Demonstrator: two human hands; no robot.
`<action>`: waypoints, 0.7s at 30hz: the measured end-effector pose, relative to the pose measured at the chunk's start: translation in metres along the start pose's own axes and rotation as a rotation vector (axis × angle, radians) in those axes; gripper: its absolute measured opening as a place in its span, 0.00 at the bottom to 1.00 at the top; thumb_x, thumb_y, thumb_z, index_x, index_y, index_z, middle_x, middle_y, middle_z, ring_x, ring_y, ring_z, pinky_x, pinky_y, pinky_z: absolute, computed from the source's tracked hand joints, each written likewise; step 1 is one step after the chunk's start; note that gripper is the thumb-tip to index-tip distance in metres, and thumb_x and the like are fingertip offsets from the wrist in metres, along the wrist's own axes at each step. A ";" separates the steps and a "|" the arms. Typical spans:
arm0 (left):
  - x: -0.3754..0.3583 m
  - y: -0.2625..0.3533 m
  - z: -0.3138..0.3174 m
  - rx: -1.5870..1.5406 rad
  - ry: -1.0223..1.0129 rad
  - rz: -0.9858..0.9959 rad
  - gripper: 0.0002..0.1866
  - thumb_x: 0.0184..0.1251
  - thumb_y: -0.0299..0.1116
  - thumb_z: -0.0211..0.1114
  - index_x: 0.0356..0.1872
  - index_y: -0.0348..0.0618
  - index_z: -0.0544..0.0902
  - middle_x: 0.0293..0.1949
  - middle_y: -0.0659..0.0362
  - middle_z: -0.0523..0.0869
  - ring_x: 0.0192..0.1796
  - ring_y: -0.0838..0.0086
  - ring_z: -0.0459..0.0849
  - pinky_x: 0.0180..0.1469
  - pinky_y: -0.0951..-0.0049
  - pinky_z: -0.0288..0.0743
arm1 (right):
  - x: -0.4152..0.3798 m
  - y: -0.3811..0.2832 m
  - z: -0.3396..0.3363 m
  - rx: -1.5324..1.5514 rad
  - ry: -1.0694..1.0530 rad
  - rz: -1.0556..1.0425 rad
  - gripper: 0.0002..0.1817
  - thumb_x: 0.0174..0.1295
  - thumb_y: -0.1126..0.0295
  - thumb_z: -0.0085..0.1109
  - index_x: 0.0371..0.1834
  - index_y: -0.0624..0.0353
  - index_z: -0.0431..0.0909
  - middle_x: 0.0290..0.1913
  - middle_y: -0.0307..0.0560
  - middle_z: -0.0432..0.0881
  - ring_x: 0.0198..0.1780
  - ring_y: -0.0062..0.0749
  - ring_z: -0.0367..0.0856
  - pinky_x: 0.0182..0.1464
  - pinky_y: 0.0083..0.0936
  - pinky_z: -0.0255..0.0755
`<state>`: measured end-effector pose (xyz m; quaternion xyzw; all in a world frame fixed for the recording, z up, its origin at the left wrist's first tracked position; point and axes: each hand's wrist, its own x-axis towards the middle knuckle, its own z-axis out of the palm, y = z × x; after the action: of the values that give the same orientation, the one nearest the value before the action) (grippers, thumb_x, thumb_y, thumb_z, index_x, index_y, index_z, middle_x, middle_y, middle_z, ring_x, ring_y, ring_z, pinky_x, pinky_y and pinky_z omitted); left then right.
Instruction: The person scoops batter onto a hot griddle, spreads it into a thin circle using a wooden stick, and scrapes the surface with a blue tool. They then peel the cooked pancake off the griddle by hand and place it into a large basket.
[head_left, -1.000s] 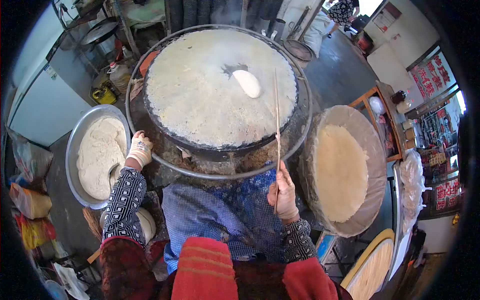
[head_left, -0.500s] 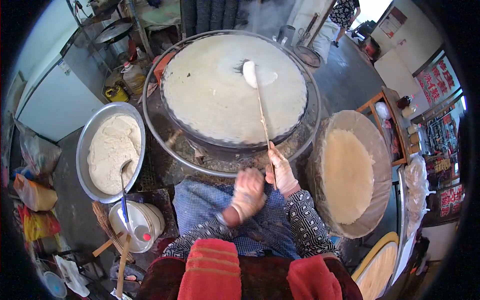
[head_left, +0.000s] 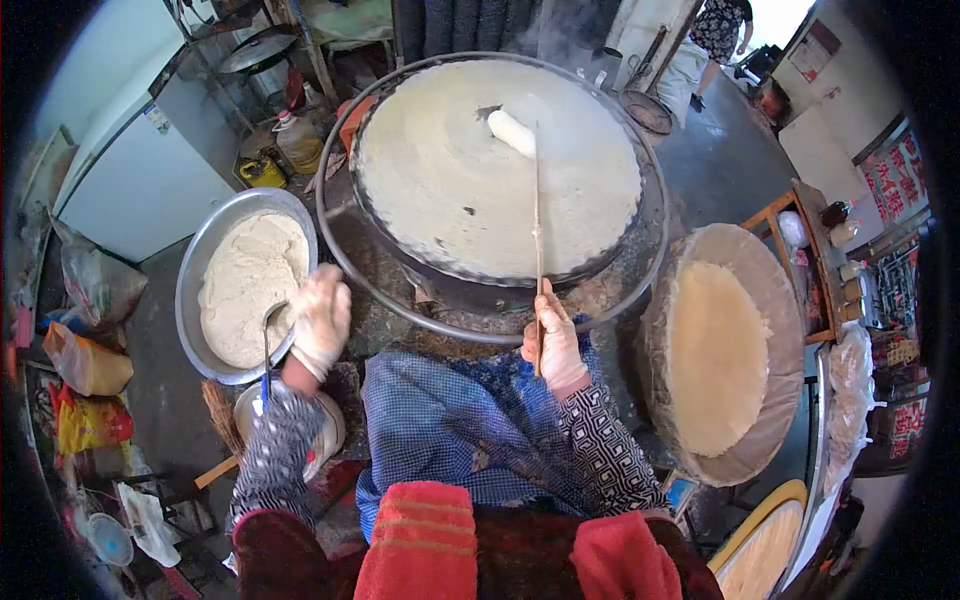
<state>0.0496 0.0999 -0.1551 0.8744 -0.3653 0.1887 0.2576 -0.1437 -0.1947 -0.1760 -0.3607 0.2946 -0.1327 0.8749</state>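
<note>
My right hand (head_left: 553,340), in a clear plastic glove, grips the thin wooden handle of a batter spreader (head_left: 538,225). Its white, rounded end (head_left: 512,133) rests on the pale batter covering a big round griddle (head_left: 440,185). On the left, my gloved left hand (head_left: 322,315) hovers at the right rim of a metal basin (head_left: 188,300) with nothing visible in it; its fingers are apart and slightly curled. Thick batter (head_left: 250,280) fills the basin, and a ladle (head_left: 268,340) with a blue-banded handle stands in it, just left of that hand.
A metal ring (head_left: 650,230) surrounds the griddle. To the right, a round cloth-lined holder (head_left: 785,370) carries a stack of thin flatbreads (head_left: 718,360). A white bucket (head_left: 330,430) stands below the left arm. A person (head_left: 720,30) is in the background near the doorway.
My left hand has moved left from my lap to the basin. The spreader's handle is more upright, and its white end has turned. The griddle's dark spots have shifted. The view has swung slightly left.
</note>
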 end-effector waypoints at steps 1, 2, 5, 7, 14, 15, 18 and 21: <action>0.006 -0.030 0.007 0.137 -0.065 -0.050 0.22 0.69 0.37 0.55 0.59 0.34 0.71 0.58 0.43 0.75 0.61 0.49 0.72 0.64 0.53 0.64 | 0.001 -0.001 0.001 -0.079 0.016 0.049 0.24 0.70 0.58 0.54 0.69 0.35 0.66 0.12 0.36 0.66 0.10 0.22 0.60 0.12 0.23 0.55; 0.011 -0.049 0.014 0.244 -0.107 -0.060 0.25 0.69 0.41 0.54 0.62 0.35 0.70 0.62 0.44 0.72 0.67 0.49 0.66 0.69 0.53 0.55 | 0.001 -0.001 0.003 -0.079 0.016 0.049 0.24 0.70 0.58 0.54 0.69 0.35 0.66 0.12 0.36 0.66 0.10 0.22 0.60 0.12 0.23 0.55; 0.022 -0.063 0.032 0.473 -0.332 0.169 0.25 0.65 0.43 0.58 0.60 0.41 0.73 0.63 0.48 0.71 0.68 0.54 0.65 0.72 0.51 0.50 | -0.001 -0.003 0.008 -0.075 -0.018 0.116 0.23 0.69 0.59 0.55 0.68 0.38 0.67 0.11 0.36 0.65 0.10 0.22 0.61 0.13 0.24 0.57; 0.018 -0.052 0.053 0.321 -0.403 0.268 0.22 0.56 0.39 0.64 0.53 0.44 0.77 0.59 0.48 0.73 0.68 0.54 0.64 0.72 0.50 0.49 | -0.002 0.001 0.007 -0.106 -0.020 0.112 0.23 0.69 0.58 0.55 0.68 0.36 0.68 0.11 0.36 0.65 0.10 0.22 0.61 0.13 0.24 0.57; -0.032 0.128 0.105 0.111 -0.410 0.111 0.18 0.52 0.42 0.66 0.43 0.45 0.80 0.43 0.51 0.79 0.55 0.56 0.74 0.69 0.52 0.56 | -0.020 0.015 0.027 -0.139 -0.062 0.216 0.23 0.71 0.59 0.50 0.69 0.31 0.65 0.14 0.34 0.68 0.11 0.20 0.59 0.14 0.21 0.55; -0.038 0.152 0.106 0.006 -0.359 0.139 0.20 0.54 0.38 0.63 0.48 0.41 0.78 0.47 0.49 0.78 0.58 0.55 0.73 0.70 0.52 0.55 | -0.022 0.017 0.022 -0.132 -0.060 0.218 0.23 0.71 0.59 0.50 0.69 0.31 0.65 0.14 0.34 0.68 0.11 0.20 0.59 0.14 0.21 0.55; -0.062 0.184 0.070 -0.321 -0.290 0.225 0.22 0.49 0.34 0.65 0.48 0.39 0.77 0.50 0.47 0.78 0.58 0.52 0.73 0.66 0.52 0.61 | -0.039 0.013 0.005 0.193 -0.263 0.180 0.24 0.72 0.57 0.47 0.72 0.33 0.61 0.14 0.34 0.67 0.11 0.17 0.60 0.13 0.17 0.54; -0.061 0.124 0.019 -0.078 -0.430 0.025 0.21 0.47 0.34 0.66 0.46 0.40 0.78 0.47 0.47 0.79 0.54 0.54 0.75 0.56 0.52 0.68 | -0.075 0.024 0.005 0.072 -0.089 0.054 0.24 0.72 0.53 0.46 0.70 0.28 0.60 0.15 0.31 0.63 0.11 0.17 0.57 0.14 0.18 0.52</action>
<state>-0.0792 0.0467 -0.1631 0.8794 -0.4295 -0.0133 0.2049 -0.1995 -0.1417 -0.1591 -0.3264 0.2598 -0.1034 0.9029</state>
